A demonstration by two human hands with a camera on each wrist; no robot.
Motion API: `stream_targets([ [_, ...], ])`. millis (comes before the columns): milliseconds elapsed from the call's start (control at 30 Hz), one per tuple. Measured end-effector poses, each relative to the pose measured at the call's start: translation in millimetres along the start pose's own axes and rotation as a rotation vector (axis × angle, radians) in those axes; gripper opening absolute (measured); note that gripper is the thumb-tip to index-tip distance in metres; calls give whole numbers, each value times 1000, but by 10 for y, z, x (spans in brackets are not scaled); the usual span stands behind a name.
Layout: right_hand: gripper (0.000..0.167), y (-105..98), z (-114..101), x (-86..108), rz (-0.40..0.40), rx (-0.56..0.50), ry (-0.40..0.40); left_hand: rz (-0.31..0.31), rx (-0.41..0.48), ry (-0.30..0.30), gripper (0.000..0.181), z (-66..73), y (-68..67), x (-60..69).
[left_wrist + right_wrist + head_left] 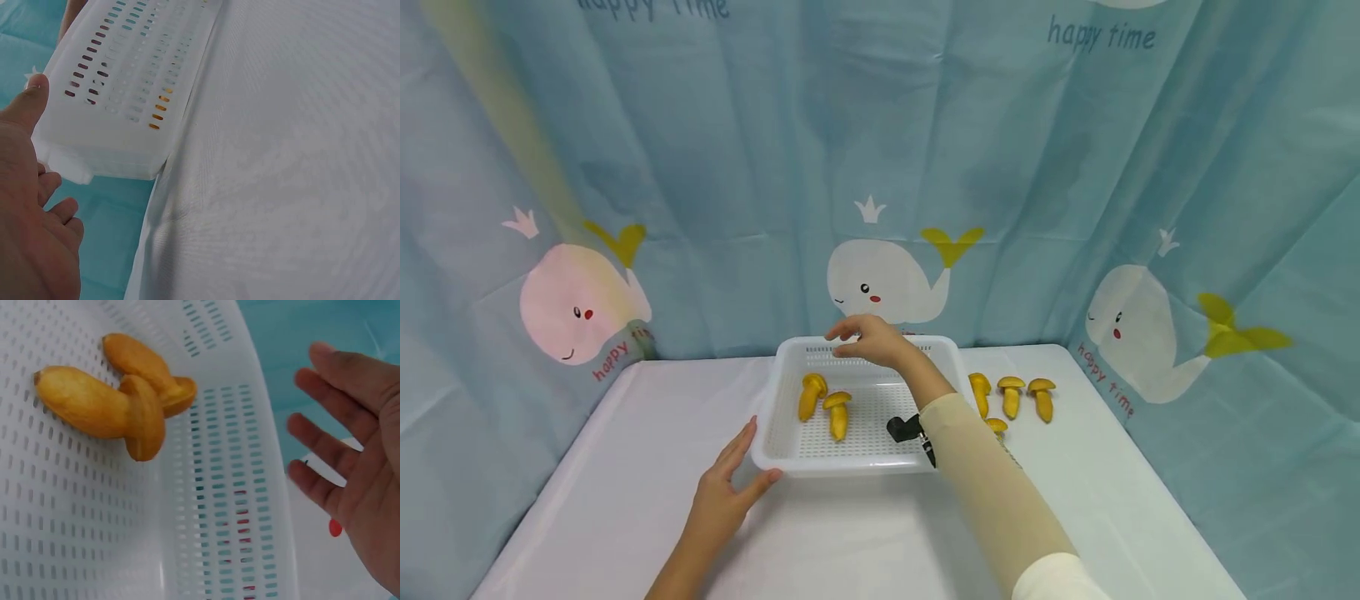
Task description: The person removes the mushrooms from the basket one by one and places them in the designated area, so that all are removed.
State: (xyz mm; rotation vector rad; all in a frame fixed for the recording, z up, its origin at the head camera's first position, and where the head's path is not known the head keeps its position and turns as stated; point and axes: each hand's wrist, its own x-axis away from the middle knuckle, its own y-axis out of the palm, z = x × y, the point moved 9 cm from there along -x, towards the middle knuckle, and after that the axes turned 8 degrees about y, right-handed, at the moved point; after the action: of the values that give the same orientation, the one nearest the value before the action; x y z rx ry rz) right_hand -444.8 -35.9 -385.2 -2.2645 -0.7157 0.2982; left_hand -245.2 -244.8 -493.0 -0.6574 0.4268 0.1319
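Observation:
A white perforated plastic basket [857, 464] stands on the table. Two yellow toy mushrooms lie inside it, one mushroom [811, 397] at the left and the other mushroom [837, 417] just beside it; the right wrist view shows this second mushroom [94, 406] from close up. Over the far part of the basket hovers my right hand [872, 340], fingers loosely extended with nothing between them. My left hand [721, 493] is at the near left corner, its thumb against the basket's outer wall [106, 144].
To the right of the basket lie several more mushrooms [1011, 396], one partly hidden by my right sleeve [1000, 483]. A blue curtain [760, 192] printed with whales hangs behind the white table [1097, 467]. A black wrist device [906, 428] sits at my right wrist.

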Motion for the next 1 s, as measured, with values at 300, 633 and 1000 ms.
stream_targets([
  [300, 35, 469, 240, -94, -173, -15, 75, -6, 2, -18, 88, -24, -10, 46],
  [633, 47, 637, 508, -122, -261, 22, 168, 2, 33, 21, 88, 9, -36, -17],
  [1000, 43, 754, 670, -97, -346, 50, 201, -7, 20, 2, 86, -9, -1, -5],
])
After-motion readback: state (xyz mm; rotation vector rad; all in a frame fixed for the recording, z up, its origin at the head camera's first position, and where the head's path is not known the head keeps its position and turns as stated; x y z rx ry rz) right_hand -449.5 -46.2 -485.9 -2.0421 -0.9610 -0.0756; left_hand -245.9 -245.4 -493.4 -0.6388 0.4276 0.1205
